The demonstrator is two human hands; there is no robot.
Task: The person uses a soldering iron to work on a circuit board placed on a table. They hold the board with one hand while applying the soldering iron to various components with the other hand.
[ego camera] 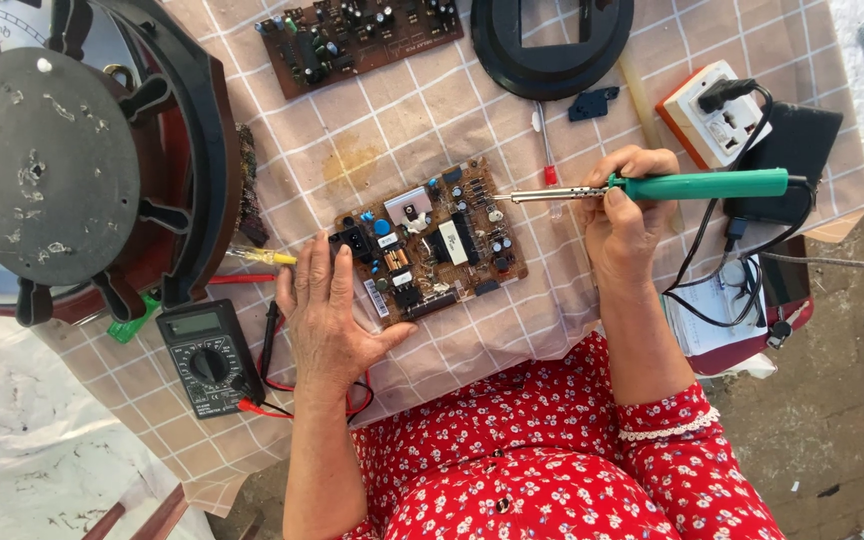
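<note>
A brown circuit board (432,240) crowded with capacitors and other parts lies on the checked tablecloth (372,140). My left hand (330,310) rests flat on the cloth, fingers spread, touching the board's left edge. My right hand (624,215) grips the green handle of a soldering iron (652,187). Its metal tip points left and hovers over the board's upper right corner.
A black multimeter (207,355) with red and black leads lies left of my left hand. A second circuit board (357,35) sits at the top. A large round appliance (72,160) fills the left. A wall socket block (717,115), a dark box and cables lie at the right.
</note>
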